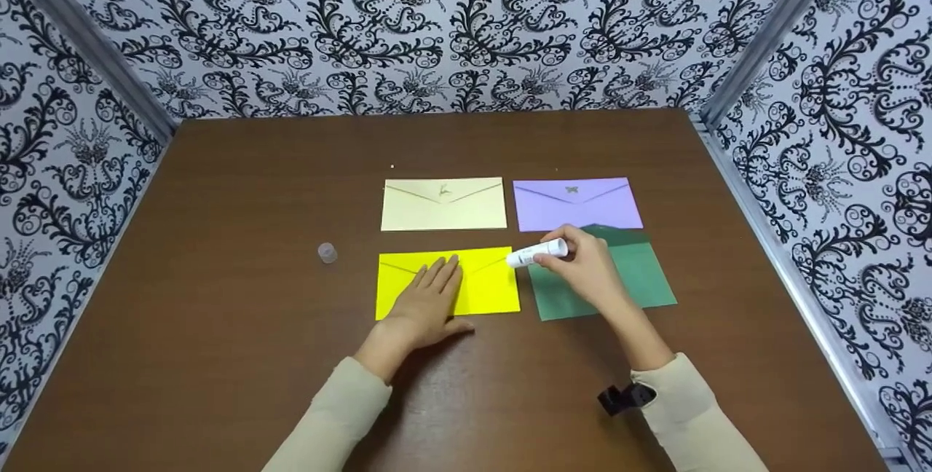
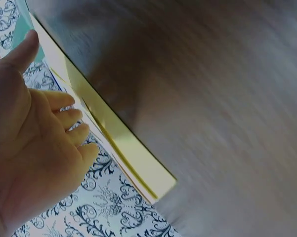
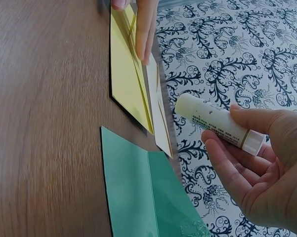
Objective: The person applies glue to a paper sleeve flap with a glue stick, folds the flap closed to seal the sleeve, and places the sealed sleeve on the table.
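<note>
In the head view, we see the right grip (image 1: pixel 591 269) pinching a white glue stick (image 1: pixel 535 253), raised near the right end of a yellow envelope (image 1: pixel 484 288). The left grip (image 1: pixel 424 304) lies flat on that envelope, fingers straight. A green envelope (image 1: pixel 644 279), a cream envelope (image 1: pixel 443 214), a purple envelope (image 1: pixel 579 214) and a clear cap (image 1: pixel 328 253) lie on the tabletop (image 1: pixel 233 312).

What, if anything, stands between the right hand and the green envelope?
Nothing visible: the right hand, pinching the glue stick, appears raised over the green envelope, with no other object between them.
</note>
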### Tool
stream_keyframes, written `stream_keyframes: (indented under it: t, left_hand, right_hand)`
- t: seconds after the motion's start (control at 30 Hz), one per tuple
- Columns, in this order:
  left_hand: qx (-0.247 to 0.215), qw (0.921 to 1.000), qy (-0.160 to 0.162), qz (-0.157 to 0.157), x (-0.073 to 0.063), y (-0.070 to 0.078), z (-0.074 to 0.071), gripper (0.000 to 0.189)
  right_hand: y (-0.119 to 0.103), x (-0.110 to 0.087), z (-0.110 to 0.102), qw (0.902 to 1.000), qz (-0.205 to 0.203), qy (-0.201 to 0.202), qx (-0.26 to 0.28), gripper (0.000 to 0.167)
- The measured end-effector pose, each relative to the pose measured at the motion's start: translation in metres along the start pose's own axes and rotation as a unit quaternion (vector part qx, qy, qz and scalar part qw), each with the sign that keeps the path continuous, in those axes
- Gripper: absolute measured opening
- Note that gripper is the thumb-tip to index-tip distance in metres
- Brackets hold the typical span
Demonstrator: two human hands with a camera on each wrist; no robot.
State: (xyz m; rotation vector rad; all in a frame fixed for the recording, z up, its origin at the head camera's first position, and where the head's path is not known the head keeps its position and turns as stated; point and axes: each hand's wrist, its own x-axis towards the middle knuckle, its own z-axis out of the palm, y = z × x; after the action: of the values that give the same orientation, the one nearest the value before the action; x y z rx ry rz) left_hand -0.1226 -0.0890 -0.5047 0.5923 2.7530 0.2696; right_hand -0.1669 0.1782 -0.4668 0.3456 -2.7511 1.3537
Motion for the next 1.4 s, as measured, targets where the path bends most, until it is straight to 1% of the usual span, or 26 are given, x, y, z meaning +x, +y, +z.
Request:
stream_keyframes:
  t: [0.17, 0.27, 0.4, 0.6, 0.73, 0.83, 1.03, 1.23, 1.4]
  left_hand:
    - [-0.007, 0.9999, -0.009, -0.001, 0.011, 0.005, 0.002, 0.099]
    - [-0.018, 0.9995, -0.022, -0.01, 0.014, 0.005, 0.005, 0.102]
    - [-0.016, 0.9989, -0.038, -0.021, 0.018, 0.005, 0.009, 0.108]
    - [0.005, 0.9983, -0.052, -0.027, 0.023, 0.008, 0.011, 0.115]
    - [0.022, 0.997, -0.068, -0.031, 0.026, 0.006, 0.016, 0.12]
    - [0.022, 0.997, -0.067, -0.032, 0.027, 0.004, 0.02, 0.123]
    - [0.015, 0.9978, -0.059, -0.025, 0.029, 0.0, 0.024, 0.127]
    - [0.003, 0.998, -0.06, -0.022, 0.029, -0.001, 0.024, 0.127]
    - [-0.008, 0.9976, -0.066, -0.02, 0.028, -0.001, 0.022, 0.128]
  right_hand:
    - [0.0, 0.0, 0.0, 1.0, 0.008, -0.004, 0.004, 0.024]
    - [0.001, 0.0, 0.0, 1.0, 0.008, -0.004, 0.004, 0.024]
    - [0.002, 0.001, -0.001, 1.0, 0.005, -0.001, 0.007, 0.024]
    - [0.002, 0.002, -0.003, 0.9998, 0.008, 0.0, 0.018, 0.024]
    - [0.002, 0.001, -0.004, 0.9995, 0.003, -0.005, 0.032, 0.024]
    - [0.002, 0.001, -0.004, 0.9993, 0.0, -0.008, 0.036, 0.024]
    - [0.003, 0.001, -0.006, 0.9997, 0.005, -0.007, 0.025, 0.024]
    - [0.004, 0.001, -0.01, 0.9997, 0.013, -0.003, 0.021, 0.024]
    - [0.005, -0.001, -0.011, 0.9996, 0.016, -0.003, 0.022, 0.024]
